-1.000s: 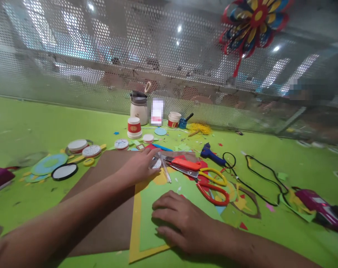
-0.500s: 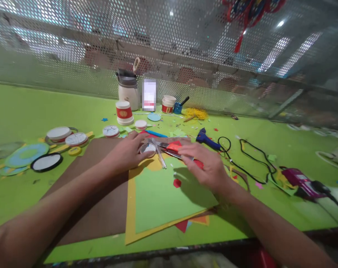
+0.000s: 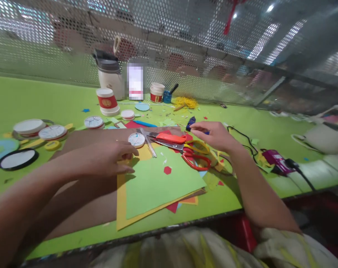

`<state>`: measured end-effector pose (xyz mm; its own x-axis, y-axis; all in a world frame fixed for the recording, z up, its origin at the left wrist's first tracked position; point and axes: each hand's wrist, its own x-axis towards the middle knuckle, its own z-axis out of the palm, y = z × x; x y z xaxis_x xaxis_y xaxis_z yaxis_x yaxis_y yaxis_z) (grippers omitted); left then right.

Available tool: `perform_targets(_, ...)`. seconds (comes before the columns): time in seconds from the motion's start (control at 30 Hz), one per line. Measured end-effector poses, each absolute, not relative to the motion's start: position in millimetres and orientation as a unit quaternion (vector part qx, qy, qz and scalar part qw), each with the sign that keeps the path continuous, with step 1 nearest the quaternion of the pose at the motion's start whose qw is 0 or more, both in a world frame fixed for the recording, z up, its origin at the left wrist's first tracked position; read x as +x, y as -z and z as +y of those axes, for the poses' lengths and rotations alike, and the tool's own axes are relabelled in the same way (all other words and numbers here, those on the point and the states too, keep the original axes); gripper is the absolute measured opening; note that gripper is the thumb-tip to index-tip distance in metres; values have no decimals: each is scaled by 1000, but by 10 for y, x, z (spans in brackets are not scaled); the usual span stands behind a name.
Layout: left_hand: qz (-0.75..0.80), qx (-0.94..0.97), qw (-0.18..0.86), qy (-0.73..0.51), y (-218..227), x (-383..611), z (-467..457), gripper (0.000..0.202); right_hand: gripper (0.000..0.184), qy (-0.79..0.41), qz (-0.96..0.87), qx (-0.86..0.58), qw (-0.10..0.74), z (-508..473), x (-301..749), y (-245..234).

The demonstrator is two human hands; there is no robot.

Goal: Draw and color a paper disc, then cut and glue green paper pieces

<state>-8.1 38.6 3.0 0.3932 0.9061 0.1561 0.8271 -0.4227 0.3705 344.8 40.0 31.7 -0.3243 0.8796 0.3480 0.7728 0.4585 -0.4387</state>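
Note:
My left hand (image 3: 117, 156) hovers over the left edge of the green paper (image 3: 160, 190), fingers apart and holding nothing. Just beyond its fingertips lies a white round lid with a cracked pattern (image 3: 136, 140). My right hand (image 3: 215, 134) has its fingers around the dark blue glue gun (image 3: 191, 122), which rests on the table; the hand partly hides it. Between the hands lie an orange utility knife (image 3: 171, 138), red-handled scissors (image 3: 195, 160) and a clear stick (image 3: 149, 144). A small red hexagon (image 3: 167, 170) sits on the green paper, with yellow paper (image 3: 121, 208) beneath.
Brown card (image 3: 82, 219) spreads under the papers. Several lids, with a black ring (image 3: 17, 159), lie left. White tubs (image 3: 107, 102), a large jug (image 3: 110, 76) and a blue jar (image 3: 167, 96) stand behind. A cord runs right to a purple power box (image 3: 277, 162).
My right hand has left the scissors and knife and moved right onto the glue gun. My left hand has drawn back from the round lid. The view has shifted right.

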Motion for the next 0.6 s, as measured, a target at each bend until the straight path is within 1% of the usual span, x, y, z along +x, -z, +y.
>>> perform_targets(0.1, 510, 839, 120, -149, 32, -21, 313, 59, 24, -111, -802, -535, 242, 445, 3604, -353)
perform_targets(0.2, 483, 863, 116, -92, 19, 32, 299, 64, 25, -136, -809, -529, 217, 371, 3582, -425)
perform_targets(0.27, 467, 877, 111, -33, -24, 49, 318, 70, 27, -159, -838, -484, 195, 235, 3459, -475)
perform_targets(0.3, 465, 878, 111, -9, -47, 53, 329, 72, 28, -170, -865, -438, 177, 142, 3379, -490)
perform_targets(0.33, 468, 876, 114, 8, -66, 54, 336, 73, 34, -175, -892, -392, 144, 36, 3295, -493)
perform_targets(0.43, 489, 863, 129, 8, -74, 48, 324, 71, 48, -153, -936, -308, 73, -313, 3089, -422)
perform_targets(0.47, 492, 861, 131, 4, -59, 44, 308, 70, 52, -133, -941, -306, 54, -420, 3051, -375)
perform_targets(0.53, 503, 851, 150, -12, -8, 34, 264, 72, 47, -112, -945, -306, 36, -589, 3024, -264)
perform_targets(0.6, 520, 834, 181, -35, 57, 26, 220, 74, 43, -108, -937, -328, 44, -686, 3050, -154)
